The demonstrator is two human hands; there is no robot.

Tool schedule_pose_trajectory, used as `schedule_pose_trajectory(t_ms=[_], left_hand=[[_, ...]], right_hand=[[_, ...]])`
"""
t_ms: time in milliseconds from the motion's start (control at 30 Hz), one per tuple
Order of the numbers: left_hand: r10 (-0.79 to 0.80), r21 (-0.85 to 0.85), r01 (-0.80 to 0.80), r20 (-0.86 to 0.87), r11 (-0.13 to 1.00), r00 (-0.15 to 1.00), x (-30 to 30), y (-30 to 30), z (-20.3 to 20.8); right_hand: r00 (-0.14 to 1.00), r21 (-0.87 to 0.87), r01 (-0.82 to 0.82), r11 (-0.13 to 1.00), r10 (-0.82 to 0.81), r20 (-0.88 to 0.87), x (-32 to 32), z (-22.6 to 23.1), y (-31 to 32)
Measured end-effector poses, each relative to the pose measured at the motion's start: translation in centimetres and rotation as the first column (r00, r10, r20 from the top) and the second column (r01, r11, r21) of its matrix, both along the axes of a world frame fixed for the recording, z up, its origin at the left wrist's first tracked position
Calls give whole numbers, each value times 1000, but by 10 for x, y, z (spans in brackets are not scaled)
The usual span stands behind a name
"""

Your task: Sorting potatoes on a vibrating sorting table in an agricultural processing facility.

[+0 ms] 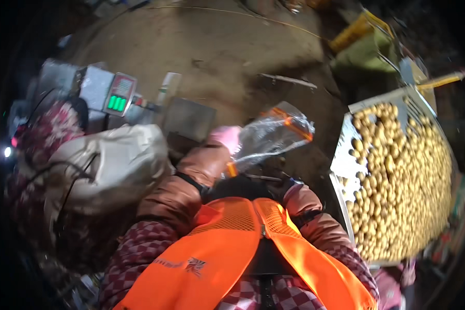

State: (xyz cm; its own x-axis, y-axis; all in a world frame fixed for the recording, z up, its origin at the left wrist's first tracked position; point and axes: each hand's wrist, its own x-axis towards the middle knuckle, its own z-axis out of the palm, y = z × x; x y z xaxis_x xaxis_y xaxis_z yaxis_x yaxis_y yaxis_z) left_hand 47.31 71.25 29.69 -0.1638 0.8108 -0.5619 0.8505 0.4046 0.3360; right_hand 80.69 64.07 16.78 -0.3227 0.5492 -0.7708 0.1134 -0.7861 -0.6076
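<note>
The pink-gloved left hand (226,138) pinches the left end of a clear bag (266,135) with orange strips, which slants out to the right above the floor (227,57). The right hand (293,183) barely shows past its sleeve (306,202); I cannot tell its grip. Right of it, a tray (344,155) holds many potatoes (403,186). Far left, a scale (120,94) glows green beyond a white sack (121,160).

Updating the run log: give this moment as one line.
left hand: holds orange-trimmed clear plastic bag | right hand: indistinct, grip unclear | right side: potato-like produce in metal tray
</note>
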Motion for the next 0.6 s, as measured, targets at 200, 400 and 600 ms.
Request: schedule_pose_trajectory(t_ms=[200,400,600], left_hand=[[-216,-65,217,19,974,976,-19,37,-34],[-361,-48,361,11,931,933,-12,34,-15],[-465,-137,463,19,876,885,-27,45,6]], right_hand=[[944,90,326,941,-329,26,-23,54,44],[338,350,-908,231,-93,937,-103,115,126],[447,229,-853,470,431,784,-102,77,186]])
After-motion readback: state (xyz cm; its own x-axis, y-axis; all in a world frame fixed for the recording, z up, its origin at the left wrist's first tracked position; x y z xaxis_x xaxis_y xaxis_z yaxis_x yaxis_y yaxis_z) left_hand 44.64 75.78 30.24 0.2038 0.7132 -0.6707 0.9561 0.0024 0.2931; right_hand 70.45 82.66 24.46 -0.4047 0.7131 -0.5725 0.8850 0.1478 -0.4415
